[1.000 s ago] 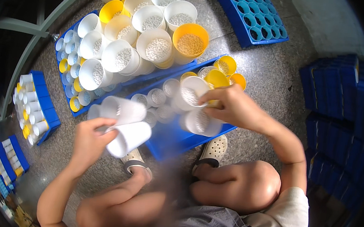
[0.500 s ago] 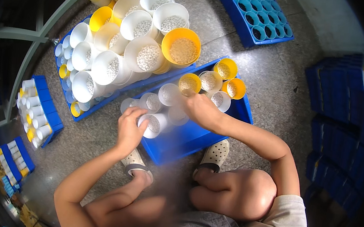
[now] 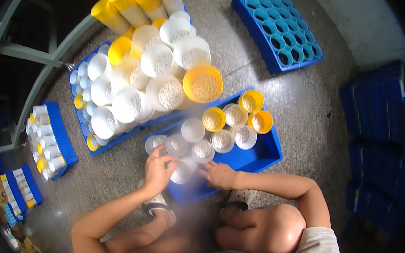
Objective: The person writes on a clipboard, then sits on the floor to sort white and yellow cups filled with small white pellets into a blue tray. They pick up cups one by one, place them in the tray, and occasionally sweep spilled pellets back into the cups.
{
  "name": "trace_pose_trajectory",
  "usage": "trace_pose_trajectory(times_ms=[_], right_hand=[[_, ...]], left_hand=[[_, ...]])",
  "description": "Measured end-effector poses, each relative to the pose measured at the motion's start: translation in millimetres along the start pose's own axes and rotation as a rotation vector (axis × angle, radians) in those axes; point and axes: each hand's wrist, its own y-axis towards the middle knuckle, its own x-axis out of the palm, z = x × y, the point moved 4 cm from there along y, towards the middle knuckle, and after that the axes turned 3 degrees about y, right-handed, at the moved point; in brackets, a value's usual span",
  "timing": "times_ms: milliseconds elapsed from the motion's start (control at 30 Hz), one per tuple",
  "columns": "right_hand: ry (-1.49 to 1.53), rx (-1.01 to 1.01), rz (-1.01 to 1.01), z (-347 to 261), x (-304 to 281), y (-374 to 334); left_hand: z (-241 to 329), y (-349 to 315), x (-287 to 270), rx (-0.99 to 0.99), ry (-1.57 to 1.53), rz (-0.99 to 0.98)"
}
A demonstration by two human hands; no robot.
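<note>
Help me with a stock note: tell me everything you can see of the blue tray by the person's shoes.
The tray is blue, seemingly plastic, long and shallow with raised walls. It lies on the grey floor, slanting up to the picture's right. White cups and yellow cups, many showing pale pellets, stand in it; its near right part is bare. The left hand is at its left end, the right hand at its near side; contact is unclear. Haze blurs its lower-left part.

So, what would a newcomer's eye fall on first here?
Most likely the big white and yellow cups of pale pellets, crowded together at upper left. Then the small cups in the blue tray at the centre, where the left hand and right hand flank one. Teal cups stand in rows at the top, right of centre.
</note>
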Motion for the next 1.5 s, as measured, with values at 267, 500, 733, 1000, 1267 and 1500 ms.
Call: trace_pose_trajectory(times_ms=[267, 500, 733, 1000, 1267, 1500], right_hand=[[0.071, 0.119, -0.061, 26.7, 26.1, 22.3], [0.326, -0.352, -0.385, -27.4, -124.3, -57.8], [0.420, 0.081, 0.564, 59.3, -357.2, 12.6], [-0.172, -0.027, 0.563, 127.5, -377.3, 220.7], [-0.116, 0.169, 0.409, 152.9, -361.5, 266.5], [-0.175, 0.214, 0.520, 142.3, -378.9, 262.7]], left_hand=[[9.9, 1.5, -5.1, -0.062, 0.042, -0.029], [11.5, 8.1, -158.0, -0.058, 0.148, -0.080], [-39.5, 165.8, -285.0, -0.037, -0.091, 0.348], [-27.0, 347.2, -193.1, 0.141, -0.047, -0.110], [-44.7, 365.4, -155.0, 0.283, 0.057, -0.058], [-38.6, 363.2, -171.9, 0.190, 0.101, 0.076]])
